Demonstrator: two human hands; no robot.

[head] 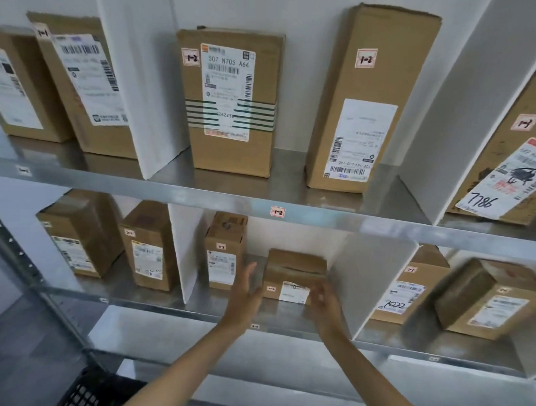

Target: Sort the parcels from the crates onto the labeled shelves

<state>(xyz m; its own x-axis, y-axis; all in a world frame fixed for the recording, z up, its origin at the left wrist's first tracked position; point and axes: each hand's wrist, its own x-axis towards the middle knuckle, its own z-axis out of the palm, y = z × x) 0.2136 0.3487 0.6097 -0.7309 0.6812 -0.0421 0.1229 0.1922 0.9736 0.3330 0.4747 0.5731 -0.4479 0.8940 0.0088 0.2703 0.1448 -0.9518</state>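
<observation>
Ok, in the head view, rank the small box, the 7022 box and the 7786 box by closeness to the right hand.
1. small box, lower shelf, right by the right hand.
2. 7022 box, lower shelf, past the divider to the right.
3. 7786 box, upper shelf, far right.

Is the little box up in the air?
No, the small brown cardboard box sits on the lower grey metal shelf.

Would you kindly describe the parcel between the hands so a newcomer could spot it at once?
On the lower shelf, look in the middle bay between the left divider and the right divider. Of the two boxes there, it is the low box nearest the right divider. Unlike the tall box beside it, it is squat and wide.
</observation>
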